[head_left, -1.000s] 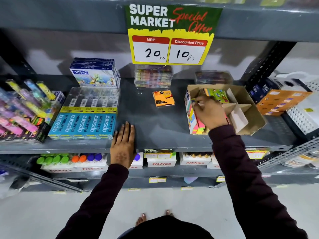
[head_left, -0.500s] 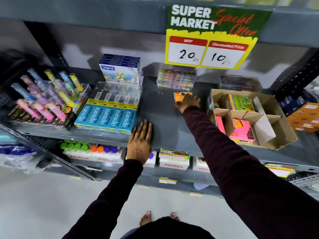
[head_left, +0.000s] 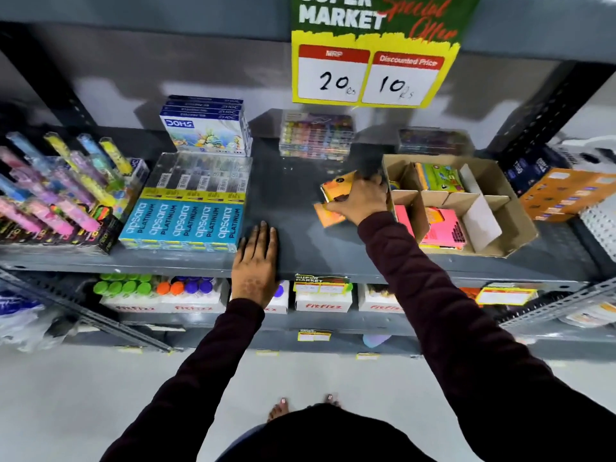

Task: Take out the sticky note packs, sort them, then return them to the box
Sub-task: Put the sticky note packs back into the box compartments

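An open cardboard box (head_left: 510, 225) with dividers sits on the grey shelf at the right. Pink sticky note packs (head_left: 443, 228) lie in its near compartments and a green pack (head_left: 438, 177) in a far one. My right hand (head_left: 361, 198) is shut on orange sticky note packs (head_left: 336, 190), held tilted just left of the box and slightly above the shelf; another orange pack edge (head_left: 328, 215) shows under the hand. My left hand (head_left: 256, 261) rests flat with fingers apart on the shelf's front edge, holding nothing.
Blue Apsara pencil boxes (head_left: 186, 221) and a Doms box stack (head_left: 206, 128) fill the shelf's left, with a rack of coloured pens (head_left: 60, 191) beyond. Clear crayon cases (head_left: 316, 135) stand at the back. An orange carton (head_left: 566, 195) lies right of the box. A price sign (head_left: 370, 61) hangs above.
My right hand left the box, reached to the orange packs at the shelf's middle, and now has lifted them toward the box. The left hand stayed put.
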